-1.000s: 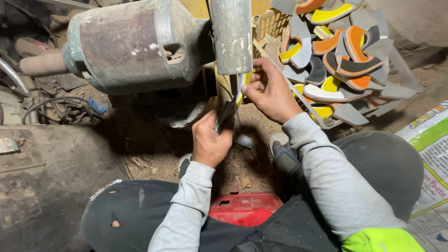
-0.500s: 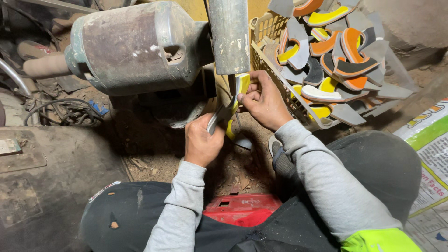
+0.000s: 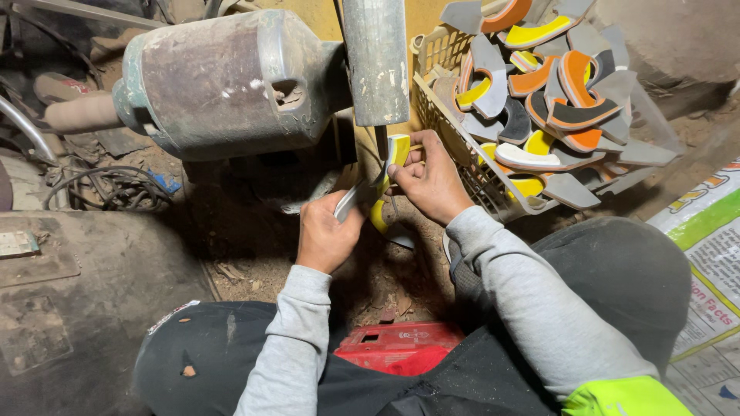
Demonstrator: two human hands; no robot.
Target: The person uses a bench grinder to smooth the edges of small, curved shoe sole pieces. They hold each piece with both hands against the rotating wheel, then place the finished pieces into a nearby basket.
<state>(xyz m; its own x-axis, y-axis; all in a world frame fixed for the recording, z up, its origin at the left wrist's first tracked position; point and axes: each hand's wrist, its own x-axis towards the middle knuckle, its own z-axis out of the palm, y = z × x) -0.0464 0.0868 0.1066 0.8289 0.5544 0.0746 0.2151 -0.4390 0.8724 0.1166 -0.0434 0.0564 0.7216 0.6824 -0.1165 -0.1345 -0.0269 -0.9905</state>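
A curved grey and yellow shoe-sole piece (image 3: 383, 179) is held between both hands just under a worn metal motor housing (image 3: 223, 81) and its grey vertical guard (image 3: 376, 60). My left hand (image 3: 326, 231) grips the lower grey end of the piece. My right hand (image 3: 429, 179) pinches its upper yellow end with fingers close to the guard. The part of the machine that meets the piece is hidden behind the guard and my hands.
A pale plastic basket (image 3: 470, 154) at the upper right holds several grey, orange and yellow sole pieces (image 3: 555, 85). A red box (image 3: 401, 348) lies between my knees. Cables (image 3: 108, 189) lie on the dirty floor at left. A printed sack (image 3: 705, 262) is at the right edge.
Both hands have stayed on the sole piece and shifted it slightly under the guard; the yellow end now shows more clearly by my right fingers.
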